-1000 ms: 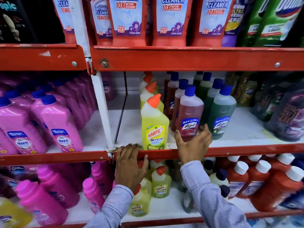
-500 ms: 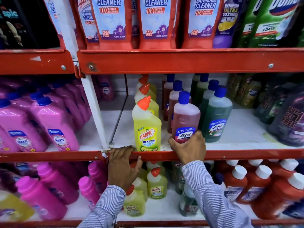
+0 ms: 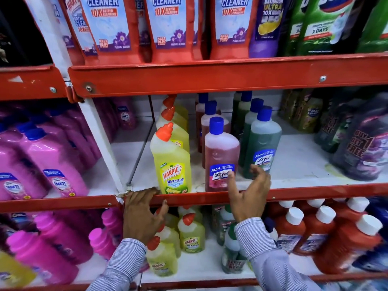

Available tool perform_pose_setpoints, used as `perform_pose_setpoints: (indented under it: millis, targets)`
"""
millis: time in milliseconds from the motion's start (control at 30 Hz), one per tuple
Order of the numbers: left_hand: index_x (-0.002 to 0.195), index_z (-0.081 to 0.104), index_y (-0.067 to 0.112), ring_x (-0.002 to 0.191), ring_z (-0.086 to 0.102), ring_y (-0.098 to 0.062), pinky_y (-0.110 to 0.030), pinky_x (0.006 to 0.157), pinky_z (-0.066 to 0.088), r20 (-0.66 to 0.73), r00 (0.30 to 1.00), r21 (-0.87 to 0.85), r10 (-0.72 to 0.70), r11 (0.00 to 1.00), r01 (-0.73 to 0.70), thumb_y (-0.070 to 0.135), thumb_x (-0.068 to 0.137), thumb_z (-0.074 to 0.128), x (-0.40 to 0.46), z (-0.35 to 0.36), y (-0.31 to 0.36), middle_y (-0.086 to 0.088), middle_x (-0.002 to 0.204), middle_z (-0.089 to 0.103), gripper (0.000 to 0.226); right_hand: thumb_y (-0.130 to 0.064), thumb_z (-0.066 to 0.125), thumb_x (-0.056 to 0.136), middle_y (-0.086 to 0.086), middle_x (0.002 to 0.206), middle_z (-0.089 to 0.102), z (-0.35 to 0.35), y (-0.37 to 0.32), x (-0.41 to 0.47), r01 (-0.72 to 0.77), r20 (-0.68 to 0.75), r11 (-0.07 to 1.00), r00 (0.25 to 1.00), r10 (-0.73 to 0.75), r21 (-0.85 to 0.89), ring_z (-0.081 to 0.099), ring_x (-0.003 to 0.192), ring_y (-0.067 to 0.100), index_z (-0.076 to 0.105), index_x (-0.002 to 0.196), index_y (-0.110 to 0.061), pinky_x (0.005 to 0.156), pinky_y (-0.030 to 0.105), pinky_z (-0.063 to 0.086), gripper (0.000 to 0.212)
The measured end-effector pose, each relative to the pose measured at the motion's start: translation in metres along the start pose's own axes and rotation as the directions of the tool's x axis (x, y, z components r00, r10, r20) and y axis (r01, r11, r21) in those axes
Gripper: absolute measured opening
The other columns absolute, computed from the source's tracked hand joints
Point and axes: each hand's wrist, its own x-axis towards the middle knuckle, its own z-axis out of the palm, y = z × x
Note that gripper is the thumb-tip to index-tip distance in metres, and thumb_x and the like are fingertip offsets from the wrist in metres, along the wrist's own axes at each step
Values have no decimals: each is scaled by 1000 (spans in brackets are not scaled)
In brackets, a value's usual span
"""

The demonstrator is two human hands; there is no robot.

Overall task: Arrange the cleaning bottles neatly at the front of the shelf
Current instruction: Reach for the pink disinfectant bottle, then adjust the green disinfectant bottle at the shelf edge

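red metal shelf rail (image 3: 315,193) has a yellow bottle (image 3: 172,162) and a pink bottle (image 3: 220,156) side by side at its front edge. green bottle (image 3: 262,143) stands slightly further back, probably the next to bring forward. left hand (image 3: 142,215) grips the rail; right hand (image 3: 248,198) is spread, holding nothing, one fingertip (image 3: 231,174) at the pink bottle's label.

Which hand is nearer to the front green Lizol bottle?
Right. The right hand is at the base of the green Lizol bottle; the left hand grips the red shelf rail, left of the yellow Harpic bottle.
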Motion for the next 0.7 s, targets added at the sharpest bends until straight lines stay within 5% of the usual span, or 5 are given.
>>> perform_pose_setpoints:
  millis: [100, 233, 333, 700]
  targets:
    - [98, 72, 17, 90, 64, -28, -41, 96, 39, 2, 1000, 0, -10, 1000, 10, 46, 75, 60, 0, 0, 0, -3, 94, 75, 39, -38, 70, 77, 18, 119, 51, -10, 10, 25, -28, -174, 1000, 984, 26, -12, 46, 110, 32, 44, 120, -6, 96, 52, 43, 60]
    - [96, 72, 17, 88, 64, -30, -41, 95, 40, -5, 1000, 6, -20, 1000, 21, 48, 73, 59, 0, -1, 3, -3, 92, 76, 40, -47, 84, 61, 21, 124, 53, -8, 19, 68, -184, 6, 966, 982, 189, -182, 51, 114, 41, 39, 127, -4, 97, 52, 48, 91]
    - [95, 72, 17, 88, 65, -30, -42, 95, 42, -4, 1000, 10, -21, 1000, 21, 49, 73, 57, 0, -1, 4, -4, 91, 76, 42, -44, 88, 57, 21, 117, 58, -8, 19, 80, -192, 91, 956, 972, 216, -221, 57, 106, 42, 41, 123, -4, 89, 51, 55, 91]
    - [97, 72, 16, 89, 65, -31, -44, 96, 43, 10, 1000, 27, -11, 1000, 11, 51, 74, 56, 1, 2, -2, -5, 94, 76, 45, -51, 83, 56, 26, 110, 57, -28, 18, 58, -123, 21, 922, 990, 140, -368, 54, 101, 42, 43, 115, 3, 87, 47, 51, 89]
